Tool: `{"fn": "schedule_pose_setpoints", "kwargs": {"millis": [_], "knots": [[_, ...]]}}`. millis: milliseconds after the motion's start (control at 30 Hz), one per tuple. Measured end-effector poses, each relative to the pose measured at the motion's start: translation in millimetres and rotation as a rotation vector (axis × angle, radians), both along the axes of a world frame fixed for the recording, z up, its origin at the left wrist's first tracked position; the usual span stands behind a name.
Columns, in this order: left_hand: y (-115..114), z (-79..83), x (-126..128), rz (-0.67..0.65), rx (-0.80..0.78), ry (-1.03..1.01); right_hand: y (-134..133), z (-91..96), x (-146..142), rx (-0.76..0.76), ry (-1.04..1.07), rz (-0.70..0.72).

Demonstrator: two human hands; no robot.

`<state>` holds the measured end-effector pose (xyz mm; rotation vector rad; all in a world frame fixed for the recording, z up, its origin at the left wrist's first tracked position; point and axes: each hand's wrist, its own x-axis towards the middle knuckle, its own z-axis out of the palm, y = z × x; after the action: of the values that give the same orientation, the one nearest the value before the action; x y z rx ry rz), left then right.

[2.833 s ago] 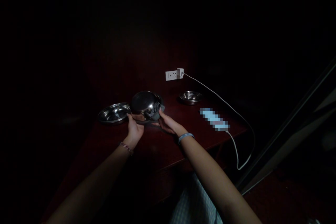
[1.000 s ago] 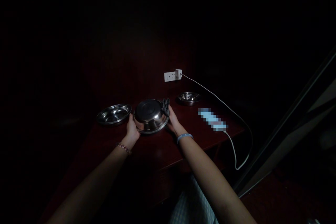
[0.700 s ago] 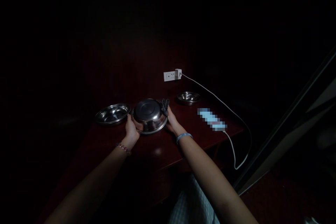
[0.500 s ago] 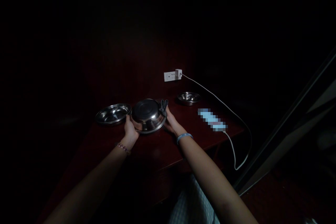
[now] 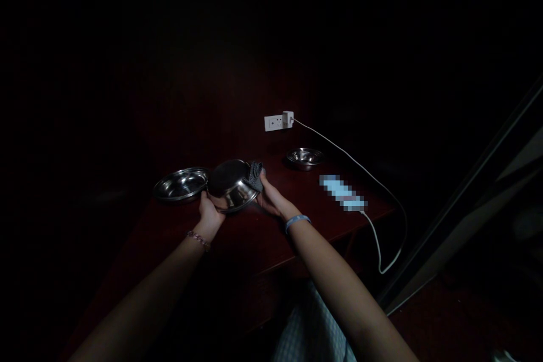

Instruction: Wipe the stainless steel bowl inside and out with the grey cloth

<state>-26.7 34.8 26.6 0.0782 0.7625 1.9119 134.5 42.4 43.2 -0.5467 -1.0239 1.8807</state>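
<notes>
A shiny steel bowl (image 5: 231, 195) is held upside down and tilted over the dark red table, its base facing up. My left hand (image 5: 209, 213) grips its left rim, fingers partly hidden underneath. On the other side my right hand (image 5: 271, 195) presses a grey patterned cloth (image 5: 255, 175) against the bowl's right side; the fingers are mostly covered by the cloth and bowl. A wide steel dish (image 5: 180, 184) lies just left of the held bowl. Farther back on the right sits a smaller steel bowl (image 5: 304, 157), standing upright.
A blurred-out bright phone-like object (image 5: 343, 192) lies on the table's right side (image 5: 292, 237). Its white cable (image 5: 343, 151) loops past the table edge up to a charger (image 5: 288, 119) in the wall socket (image 5: 272, 123). The surroundings are very dark.
The held bowl has tilted further and shifted slightly left. My right hand and the cloth have moved left along its side, and more of the cloth now lies over the bowl.
</notes>
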Motion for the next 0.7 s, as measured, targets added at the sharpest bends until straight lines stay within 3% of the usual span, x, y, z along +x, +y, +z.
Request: {"fn": "schedule_pose_setpoints", "kwargs": {"millis": [700], "knots": [[2.6, -0.4, 1.5, -0.071, 0.119, -0.028, -1.2, -15.8, -2.6, 0.184, -0.158, 0.169]]}}
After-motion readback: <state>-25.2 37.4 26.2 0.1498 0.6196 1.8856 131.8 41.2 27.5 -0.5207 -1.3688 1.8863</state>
